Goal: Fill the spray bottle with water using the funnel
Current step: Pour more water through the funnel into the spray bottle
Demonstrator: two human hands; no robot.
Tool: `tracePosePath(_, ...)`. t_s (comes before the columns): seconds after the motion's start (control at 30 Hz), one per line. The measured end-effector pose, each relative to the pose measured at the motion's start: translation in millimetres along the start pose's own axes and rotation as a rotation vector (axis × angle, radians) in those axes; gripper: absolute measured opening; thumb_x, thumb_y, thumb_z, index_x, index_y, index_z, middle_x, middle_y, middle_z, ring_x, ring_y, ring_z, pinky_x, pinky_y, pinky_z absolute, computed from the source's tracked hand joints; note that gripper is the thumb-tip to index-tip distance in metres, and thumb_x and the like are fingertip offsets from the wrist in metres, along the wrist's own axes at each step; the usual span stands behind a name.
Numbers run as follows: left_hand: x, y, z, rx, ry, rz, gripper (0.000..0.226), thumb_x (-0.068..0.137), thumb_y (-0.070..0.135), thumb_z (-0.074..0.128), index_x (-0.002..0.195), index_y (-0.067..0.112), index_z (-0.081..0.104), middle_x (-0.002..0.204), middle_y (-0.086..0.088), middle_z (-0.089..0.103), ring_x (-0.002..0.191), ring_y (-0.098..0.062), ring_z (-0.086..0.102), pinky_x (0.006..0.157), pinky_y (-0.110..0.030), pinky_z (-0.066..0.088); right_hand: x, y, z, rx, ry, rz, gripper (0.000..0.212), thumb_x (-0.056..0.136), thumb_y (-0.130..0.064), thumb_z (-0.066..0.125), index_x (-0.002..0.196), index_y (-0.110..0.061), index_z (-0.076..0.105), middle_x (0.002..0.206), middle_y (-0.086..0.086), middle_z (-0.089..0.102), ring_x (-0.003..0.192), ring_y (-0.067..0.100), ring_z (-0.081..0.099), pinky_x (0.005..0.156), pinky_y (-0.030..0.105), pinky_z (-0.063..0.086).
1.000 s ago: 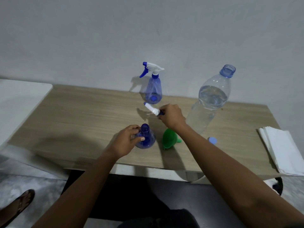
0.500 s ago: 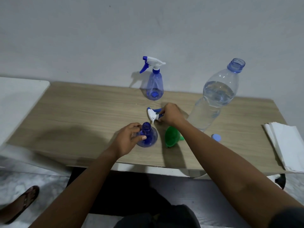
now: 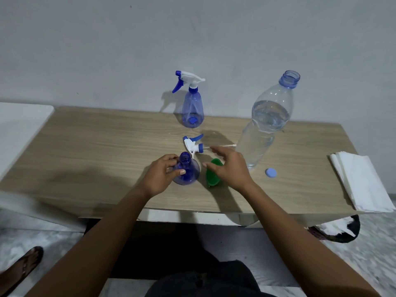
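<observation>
The spray bottle (image 3: pixel 186 175) is standing upright near the front of the desk (image 3: pixel 96 142), its neck open and its body looking empty. Just beside it on the right, the green funnel (image 3: pixel 211 179) is lying on the desk, and just behind it the spray head (image 3: pixel 192 145) is lying on its side, its thin tube pointing toward the tall water bottle (image 3: pixel 265 125). That bottle is standing uncapped and largely full, with its blue cap (image 3: pixel 270 173) near its base.

The likeliest trouble looks like a spill. The spray bottle is probably light while empty, so a funnel seated crooked in the narrow neck could be tipping it. A fast pour from so big a bottle could be flooding the funnel over its rim. The right forearm is also passing close to the water bottle, so a careless reach could be knocking it.

The left hand (image 3: pixel 159 176) is gripping the spray bottle, its fingers (image 3: pixel 170 157) curling round the far side of the neck and the thumb pressing the near side. The right hand (image 3: pixel 230 168) is hovering over the funnel with its fingers (image 3: pixel 216 149) spread wide and holding nothing. Whether it is touching the funnel, I cannot tell.

Further back a second spray bottle (image 3: pixel 192 110) is standing capped by the wall, and paper napkins (image 3: pixel 362 185) are lying at the desk's right end.
</observation>
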State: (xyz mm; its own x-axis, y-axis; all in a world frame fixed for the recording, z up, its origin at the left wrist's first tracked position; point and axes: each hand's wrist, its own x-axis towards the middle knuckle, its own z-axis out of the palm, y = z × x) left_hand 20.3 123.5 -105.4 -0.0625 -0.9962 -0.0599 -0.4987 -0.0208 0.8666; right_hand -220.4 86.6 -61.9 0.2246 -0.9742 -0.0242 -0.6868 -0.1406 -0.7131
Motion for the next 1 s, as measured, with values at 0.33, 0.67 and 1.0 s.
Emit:
tracePosePath(0.33,-1.6,8.1,4.2,0.015,0.004,-0.021,0.033,0.088,0.019,0.076,0.120,0.013,0.071,0.129,0.001,0.061,0.113,-0.013,0.062,0.095,-0.032,0.054,-25.3,27.8,6.4,-0.155,-0.124,-0.014,0.109,0.068,-0.035,0.091,0.158,-0.023,0.031,0.157,0.005,0.045,0.142,0.027,0.043,0.111,0.037,0.040)
tracePosePath(0.67,-1.3,23.6,24.9,0.031,0.044,-0.002,0.028,0.086,0.014,0.078,0.113,0.007,0.076,0.125,-0.003,0.065,0.110,-0.020,0.066,0.099,-0.033,0.054,-28.8,-6.7,-33.2,0.518,0.165,-0.024,0.084,0.061,-0.013,0.097,0.131,-0.031,0.055,0.119,-0.019,0.066,0.109,-0.003,0.065,0.095,0.017,0.051)
tracePosePath(1.0,5.6,51.7,52.9,0.039,-0.055,0.010,0.019,0.089,0.017,0.074,0.105,0.007,0.078,0.135,0.001,0.063,0.115,-0.014,0.064,0.097,-0.027,0.050,-19.7,-16.9,-67.9,0.773,-0.011,0.027,0.076,0.073,0.007,0.083,0.142,-0.003,0.052,0.126,0.004,0.070,0.110,0.012,0.069,0.090,0.022,0.056)
